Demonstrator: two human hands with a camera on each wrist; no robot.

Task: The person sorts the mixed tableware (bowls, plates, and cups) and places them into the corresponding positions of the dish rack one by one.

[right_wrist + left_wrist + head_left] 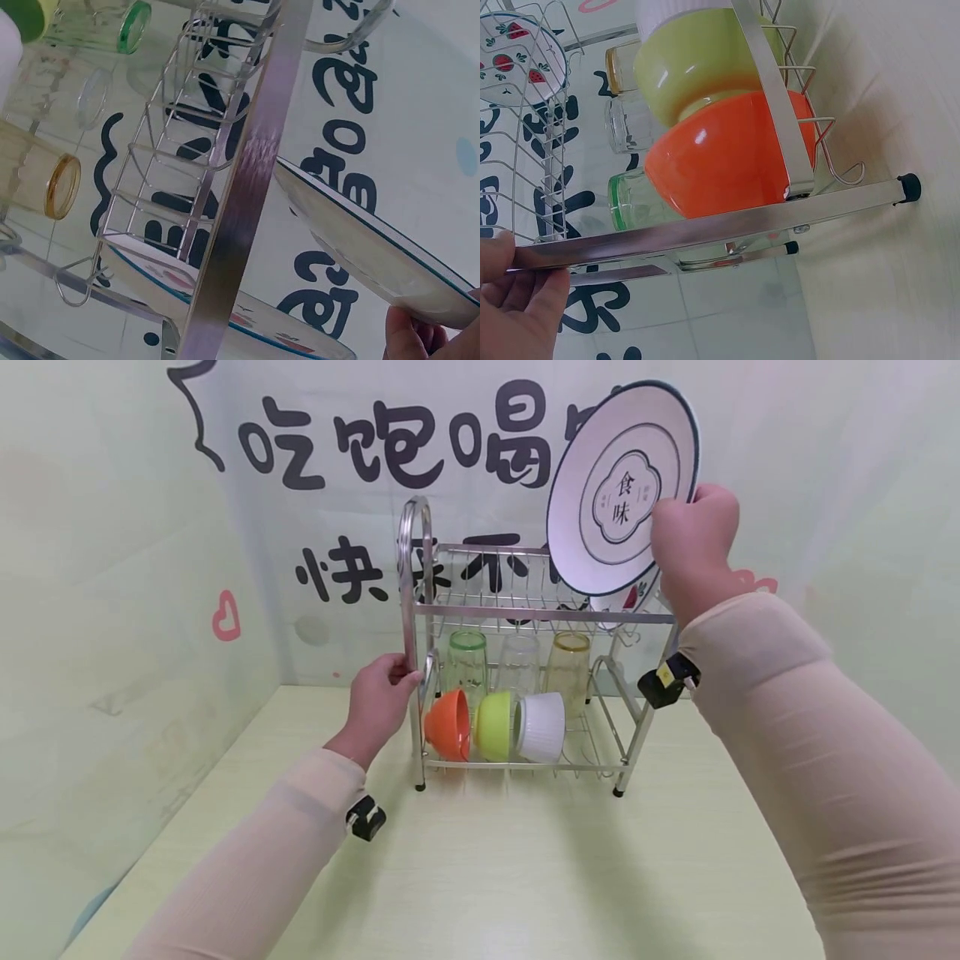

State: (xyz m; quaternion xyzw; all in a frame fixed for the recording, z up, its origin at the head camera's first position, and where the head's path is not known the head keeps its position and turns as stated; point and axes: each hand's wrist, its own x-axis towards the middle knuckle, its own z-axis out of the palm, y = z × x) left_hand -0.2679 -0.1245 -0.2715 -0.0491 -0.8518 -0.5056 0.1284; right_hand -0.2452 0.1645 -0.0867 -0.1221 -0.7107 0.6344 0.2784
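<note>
My right hand (pixel 697 539) grips the right rim of a white plate (pixel 577 518) with a dark blue edge and black characters in its centre. The plate is held tilted above the right end of a two-tier metal dish rack (pixel 510 612). In the right wrist view, the plate's lower edge (pixel 315 187) overlaps the rack's top bar. On the upper tier, a plate with red fruit prints (pixel 517 67) stands in the wires, partly hidden behind the held plate in the head view. My left hand (pixel 375 706) holds the rack's left upright, thumb and fingers around the metal.
The lower tier holds an orange bowl (pixel 447 725), a lime-green bowl (pixel 493 727) and a white bowl (pixel 542 727), tipped on their sides. Behind them stand green (pixel 468 652), clear (pixel 517 660) and amber (pixel 567 668) glasses. The rack stands on a pale table (pixel 480 868) before a printed backdrop.
</note>
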